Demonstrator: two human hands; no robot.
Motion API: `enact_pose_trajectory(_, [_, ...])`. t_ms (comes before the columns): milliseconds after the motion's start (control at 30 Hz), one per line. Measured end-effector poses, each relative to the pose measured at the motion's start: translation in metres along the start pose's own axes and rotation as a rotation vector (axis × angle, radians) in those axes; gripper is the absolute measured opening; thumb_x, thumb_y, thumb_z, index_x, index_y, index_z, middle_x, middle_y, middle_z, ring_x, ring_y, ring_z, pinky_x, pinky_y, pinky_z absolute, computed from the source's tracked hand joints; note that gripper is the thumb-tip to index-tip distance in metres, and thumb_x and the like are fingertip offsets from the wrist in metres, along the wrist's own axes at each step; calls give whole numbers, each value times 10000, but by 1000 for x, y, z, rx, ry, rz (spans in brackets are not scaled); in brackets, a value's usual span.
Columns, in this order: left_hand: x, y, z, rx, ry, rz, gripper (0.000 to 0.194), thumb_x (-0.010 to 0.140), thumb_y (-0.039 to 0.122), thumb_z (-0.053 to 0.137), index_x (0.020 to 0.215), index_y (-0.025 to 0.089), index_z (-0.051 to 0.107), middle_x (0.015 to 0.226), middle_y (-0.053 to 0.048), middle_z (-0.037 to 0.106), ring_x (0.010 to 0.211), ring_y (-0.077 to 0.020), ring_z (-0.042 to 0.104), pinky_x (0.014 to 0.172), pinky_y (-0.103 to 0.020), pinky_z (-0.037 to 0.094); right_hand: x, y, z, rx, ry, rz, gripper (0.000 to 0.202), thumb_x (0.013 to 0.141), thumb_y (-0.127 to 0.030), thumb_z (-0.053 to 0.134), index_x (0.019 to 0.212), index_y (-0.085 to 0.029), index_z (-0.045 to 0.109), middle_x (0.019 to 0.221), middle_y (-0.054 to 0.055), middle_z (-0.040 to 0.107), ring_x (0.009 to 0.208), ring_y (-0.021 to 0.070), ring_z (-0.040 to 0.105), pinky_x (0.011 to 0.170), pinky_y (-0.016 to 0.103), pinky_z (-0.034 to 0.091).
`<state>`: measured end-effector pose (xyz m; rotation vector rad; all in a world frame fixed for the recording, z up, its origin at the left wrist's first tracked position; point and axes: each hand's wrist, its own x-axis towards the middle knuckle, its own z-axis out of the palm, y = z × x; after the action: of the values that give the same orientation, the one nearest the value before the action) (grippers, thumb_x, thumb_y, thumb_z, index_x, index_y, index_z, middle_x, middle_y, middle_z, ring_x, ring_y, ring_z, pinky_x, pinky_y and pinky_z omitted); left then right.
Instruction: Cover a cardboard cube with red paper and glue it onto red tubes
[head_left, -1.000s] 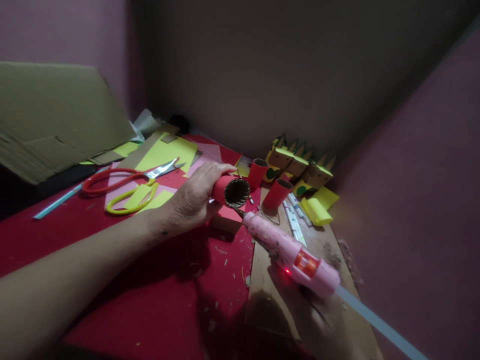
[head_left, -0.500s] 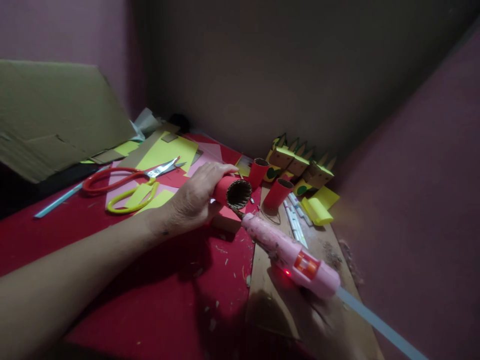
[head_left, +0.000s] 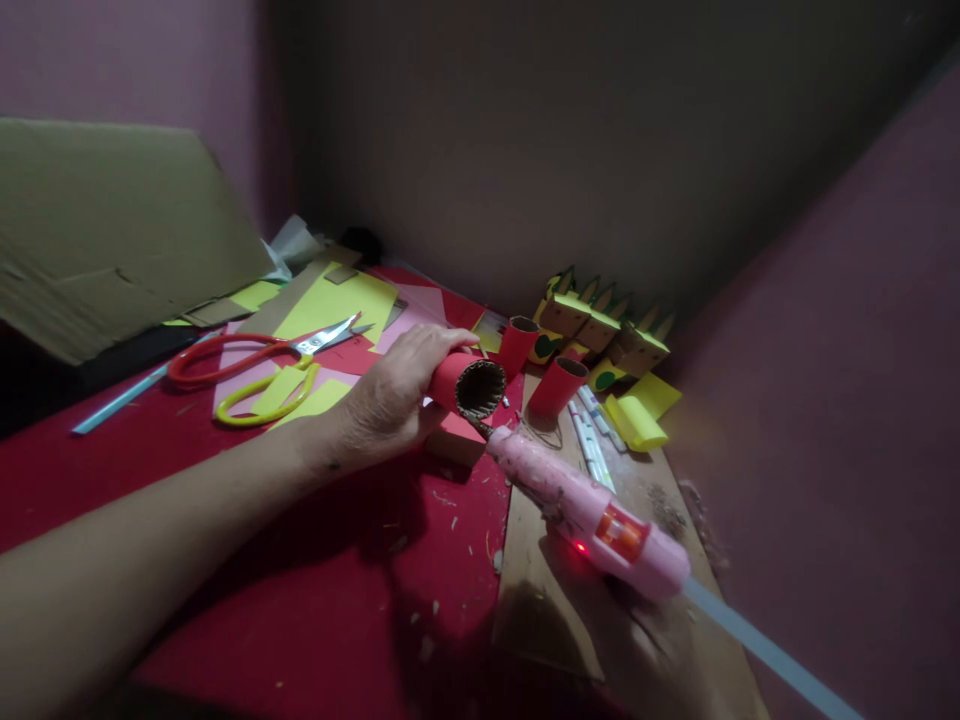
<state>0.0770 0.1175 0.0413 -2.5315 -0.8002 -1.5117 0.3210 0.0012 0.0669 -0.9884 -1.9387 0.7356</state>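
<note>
My left hand (head_left: pixel 397 390) is wrapped round a red tube (head_left: pixel 457 384) lined with corrugated cardboard, its open end facing right. Below the hand and tube lies a small box (head_left: pixel 456 448). A pink glue gun (head_left: pixel 585 510) with a lit red light is gripped by my right hand (head_left: pixel 637 635), mostly hidden under the gun. The gun's nozzle is at the lower rim of the tube. A pale glue stick (head_left: pixel 772 650) sticks out of its back end. Two more red tubes, one farther back (head_left: pixel 517 345) and one nearer (head_left: pixel 558 388), stand beyond the gun.
Scissors (head_left: pixel 300 350) with red and yellow handles lie on coloured paper at left, by a blue stick (head_left: pixel 124 398). A cardboard sheet (head_left: pixel 127 230) stands behind. At right are markers (head_left: pixel 591 445), yellow paper (head_left: pixel 637 420), decorated cardboard pieces (head_left: pixel 600 325) and a board (head_left: pixel 536 580) on the red surface (head_left: pixel 300 590).
The glue gun's body has shifted slightly right and down, with its nozzle still at the tube's lower rim. My left hand keeps its hold on the tube.
</note>
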Motion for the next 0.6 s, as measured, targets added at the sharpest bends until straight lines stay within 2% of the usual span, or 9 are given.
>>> enact_pose_trajectory(300, [0, 3, 1, -13, -17, 10, 564, 847, 27, 599, 1375, 205, 510, 1271, -142, 715, 1132, -304, 702, 973, -483, 600, 0, -1, -2, 83, -18, 10, 492, 970, -226, 581, 1435, -343, 691, 1421, -21, 738, 1508, 360, 526, 1165, 458, 533])
enact_pose_trajectory(600, [1, 3, 1, -5, -8, 21, 538, 855, 29, 601, 1363, 183, 518, 1263, -147, 713, 1146, -299, 702, 1002, -468, 593, 4, 4, 2, 249, -36, -27, 503, 945, -223, 591, 1435, -288, 679, 1407, -22, 735, 1543, 362, 480, 1210, 541, 480])
